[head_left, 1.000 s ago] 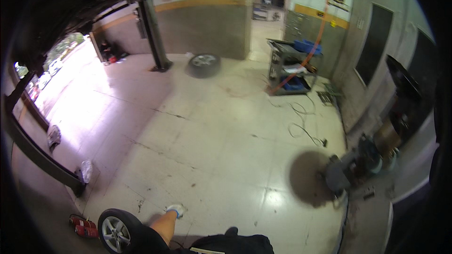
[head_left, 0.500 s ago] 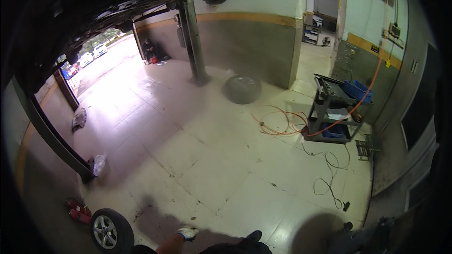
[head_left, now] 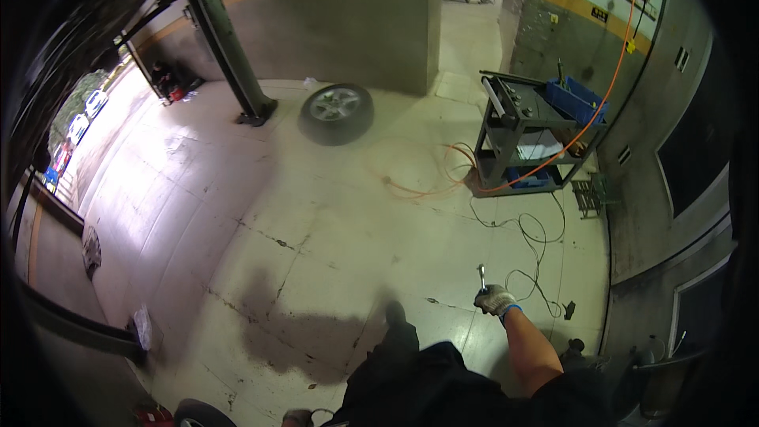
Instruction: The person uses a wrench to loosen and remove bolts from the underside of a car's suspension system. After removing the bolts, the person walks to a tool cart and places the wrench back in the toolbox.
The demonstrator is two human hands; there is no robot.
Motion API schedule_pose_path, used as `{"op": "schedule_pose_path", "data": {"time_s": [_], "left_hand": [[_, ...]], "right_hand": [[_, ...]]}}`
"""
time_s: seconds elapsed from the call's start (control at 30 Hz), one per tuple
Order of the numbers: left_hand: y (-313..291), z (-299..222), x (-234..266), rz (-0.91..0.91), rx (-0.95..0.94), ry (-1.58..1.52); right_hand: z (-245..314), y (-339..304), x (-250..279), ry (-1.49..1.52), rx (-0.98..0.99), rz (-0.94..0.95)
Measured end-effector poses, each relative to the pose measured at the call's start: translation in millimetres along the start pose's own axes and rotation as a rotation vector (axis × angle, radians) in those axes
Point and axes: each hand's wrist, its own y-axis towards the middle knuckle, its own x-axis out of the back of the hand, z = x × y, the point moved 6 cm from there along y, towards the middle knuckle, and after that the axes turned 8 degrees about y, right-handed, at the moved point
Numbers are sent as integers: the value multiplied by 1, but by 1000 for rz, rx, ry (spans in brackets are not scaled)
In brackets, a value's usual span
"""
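Observation:
My right hand (head_left: 495, 299), in a light work glove with a blue cuff, is held out over the floor to the right. It is closed around a short silver ratchet wrench (head_left: 482, 275), whose head points up and away from me. At the lower edge, only part of my gloved left hand (head_left: 297, 417) shows, low beside my body. Its fingers are hidden, and a thin curved dark line shows just to its right, too small to make out.
A wheel (head_left: 337, 115) lies flat by the far wall, near a lift post (head_left: 225, 47). On the right stands a tool cart (head_left: 518, 138) with a blue bin (head_left: 575, 101), an orange hose (head_left: 506, 185) and dark cable (head_left: 540, 249). Another tire (head_left: 204, 413) is at lower left.
My view has swung right and down, and I have stepped forward. My right hand with the ratchet wrench has come into view; my left hand has dropped to the lower edge.

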Motion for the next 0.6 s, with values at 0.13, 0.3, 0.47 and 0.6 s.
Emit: {"op": "schedule_pose_path", "data": {"time_s": [0.13, 0.3, 0.47, 0.6], "left_hand": [[55, 10, 247, -250, -72, 235], [49, -30, 585, -520, -87, -1053], [43, -117, 800, -559, -283, -1054], [85, -146, 853, -506, -214, -671]], "right_hand": [[-81, 16, -19, -76, -424, 292], [-173, -16, -69, -244, -381, 400], [-168, 6, -82, -59, -502, 603], [-119, 120, -8, 105, -416, 579]]}}
